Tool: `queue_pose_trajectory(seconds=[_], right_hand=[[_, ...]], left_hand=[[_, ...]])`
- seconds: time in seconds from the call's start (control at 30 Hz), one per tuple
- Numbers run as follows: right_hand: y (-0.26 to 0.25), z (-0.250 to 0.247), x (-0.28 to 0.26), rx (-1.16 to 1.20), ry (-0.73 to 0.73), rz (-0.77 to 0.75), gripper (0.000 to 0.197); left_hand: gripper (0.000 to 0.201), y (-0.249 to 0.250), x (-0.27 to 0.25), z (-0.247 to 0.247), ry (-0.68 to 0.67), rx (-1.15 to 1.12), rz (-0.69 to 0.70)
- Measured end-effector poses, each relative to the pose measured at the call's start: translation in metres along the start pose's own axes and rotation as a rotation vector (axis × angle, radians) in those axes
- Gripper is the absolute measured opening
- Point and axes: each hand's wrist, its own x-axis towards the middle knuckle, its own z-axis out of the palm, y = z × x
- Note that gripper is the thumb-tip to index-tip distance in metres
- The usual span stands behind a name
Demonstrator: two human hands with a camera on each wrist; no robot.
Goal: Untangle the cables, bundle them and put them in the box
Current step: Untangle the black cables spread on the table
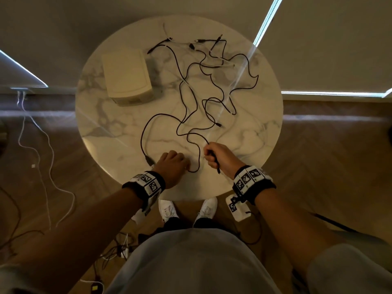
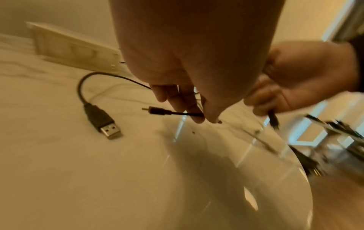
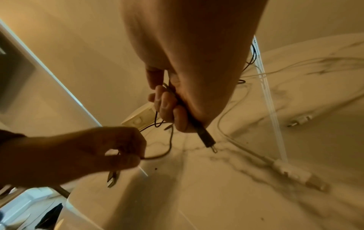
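Several black cables [image 1: 197,96] lie tangled across the round marble table [image 1: 110,132], mixed with thin white ones [image 1: 220,64]. My right hand [image 1: 212,158] grips one black cable in a fist, and its plug end [image 3: 207,140] sticks out below the fist. My left hand [image 1: 180,164], close beside it, pinches a thin black cable just behind its small plug [image 2: 155,111]. A black USB plug [image 2: 105,124] lies on the table left of that hand. The beige box [image 1: 127,75] stands at the back left with its lid down.
White cables with a chunky connector [image 3: 291,172] lie on the table right of my right hand. Both hands work at the table's near edge [image 1: 161,194]. More cables [image 1: 42,158] trail over the wooden floor to the left.
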Motion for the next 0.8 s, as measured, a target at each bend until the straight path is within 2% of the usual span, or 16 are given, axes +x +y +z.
queue_pose_trajectory(seconds=[0.17, 0.3, 0.4, 0.53, 0.67, 0.8], right_hand=[[0.003, -0.001, 0.002, -0.153, 0.026, 0.016, 0.030], [0.004, 0.006, 0.003, -0.232, 0.004, -0.012, 0.040], [0.001, 0.016, 0.004, -0.196, -0.010, -0.027, 0.041], [-0.009, 0.028, 0.006, -0.005, 0.038, 0.000, 0.032], [-0.020, 0.031, 0.002, 0.096, 0.028, 0.022, 0.030], [-0.026, 0.028, 0.004, 0.212, 0.096, 0.045, 0.028]], left_hand=[[0.021, -0.018, -0.009, -0.020, 0.114, -0.467, -0.232], [0.014, -0.016, -0.015, -0.036, 0.238, -0.701, -0.255], [0.010, -0.010, -0.016, -0.042, 0.289, -0.774, -0.233], [0.015, -0.004, -0.016, -0.044, 0.311, -0.776, -0.223], [0.022, -0.002, -0.017, -0.042, 0.242, -0.762, -0.244], [0.030, -0.004, -0.018, -0.037, 0.137, -0.722, -0.236]])
